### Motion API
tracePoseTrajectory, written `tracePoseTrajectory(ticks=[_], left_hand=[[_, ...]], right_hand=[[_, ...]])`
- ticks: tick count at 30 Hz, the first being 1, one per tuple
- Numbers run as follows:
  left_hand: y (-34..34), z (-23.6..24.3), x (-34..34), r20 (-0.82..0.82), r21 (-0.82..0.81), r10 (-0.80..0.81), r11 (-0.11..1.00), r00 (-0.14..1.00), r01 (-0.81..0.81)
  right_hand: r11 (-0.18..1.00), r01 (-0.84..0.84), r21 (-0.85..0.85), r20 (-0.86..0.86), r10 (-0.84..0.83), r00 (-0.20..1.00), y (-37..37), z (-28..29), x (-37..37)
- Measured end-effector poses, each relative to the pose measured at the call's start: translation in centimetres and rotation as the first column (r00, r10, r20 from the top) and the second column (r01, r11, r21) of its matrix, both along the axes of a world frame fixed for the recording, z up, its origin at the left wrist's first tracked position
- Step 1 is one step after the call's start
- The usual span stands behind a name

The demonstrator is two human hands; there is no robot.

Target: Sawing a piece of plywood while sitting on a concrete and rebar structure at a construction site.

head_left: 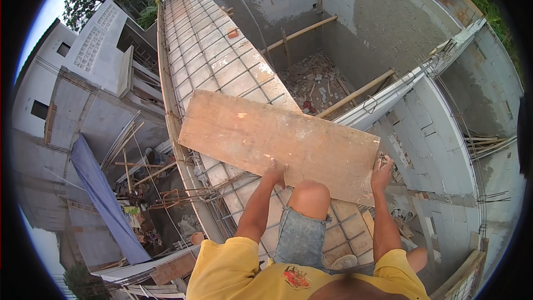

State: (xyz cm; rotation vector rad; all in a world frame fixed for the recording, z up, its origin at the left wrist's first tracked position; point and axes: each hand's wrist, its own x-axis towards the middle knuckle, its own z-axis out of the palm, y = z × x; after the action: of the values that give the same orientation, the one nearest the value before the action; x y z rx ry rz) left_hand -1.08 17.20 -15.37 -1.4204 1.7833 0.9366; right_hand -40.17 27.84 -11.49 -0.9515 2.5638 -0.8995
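Note:
A long brown plywood board [277, 141] lies slantwise in front of me, across a narrow deck with a steel rebar grid [208, 50]. My left hand [275, 174] is closed at the board's near edge, left of my raised knee. Around the right end of the board my right hand [381, 173] is closed, its fingers bent over the edge. Something small and dark shows at those fingers, too small to make out. The board hides part of the grid beneath it.
An orange brick piece [232, 33] lies on the grid farther off. Right of the deck opens a deep block-walled pit with rubble [319, 86] and bamboo poles [355, 94]. The deck's left edge [171, 116] drops to a cluttered lower level with a blue tarp [105, 197].

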Motion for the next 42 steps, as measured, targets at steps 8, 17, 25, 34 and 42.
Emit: tracePoseTrajectory(ticks=[8,17,25,34,42], left_hand=[[-0.3,0.5,0.0,0.007,0.029,0.015,0.999,1.000,-0.015],[-0.3,0.0,0.0,0.013,0.022,0.002,1.000,1.000,-0.003],[-0.7,0.1,0.1,0.006,0.065,0.001,0.998,1.000,-0.001],[-0.5,1.7,-0.3,0.003,0.059,-0.041,0.997,0.999,0.040],[-0.5,0.6,0.1,0.000,0.045,-0.029,0.999,1.000,0.029]], right_hand=[[0.999,-0.003,-0.032,-0.016,0.003,1.000,-0.1,-0.3,0.0],[1.000,-0.003,-0.027,0.005,0.003,1.000,-0.2,0.8,0.5],[1.000,0.010,-0.023,0.019,-0.010,1.000,-0.2,0.6,0.4],[0.999,0.021,0.030,0.020,-0.021,1.000,-0.1,0.9,0.4],[1.000,0.017,-0.006,0.015,-0.017,1.000,-0.2,0.5,0.4]])
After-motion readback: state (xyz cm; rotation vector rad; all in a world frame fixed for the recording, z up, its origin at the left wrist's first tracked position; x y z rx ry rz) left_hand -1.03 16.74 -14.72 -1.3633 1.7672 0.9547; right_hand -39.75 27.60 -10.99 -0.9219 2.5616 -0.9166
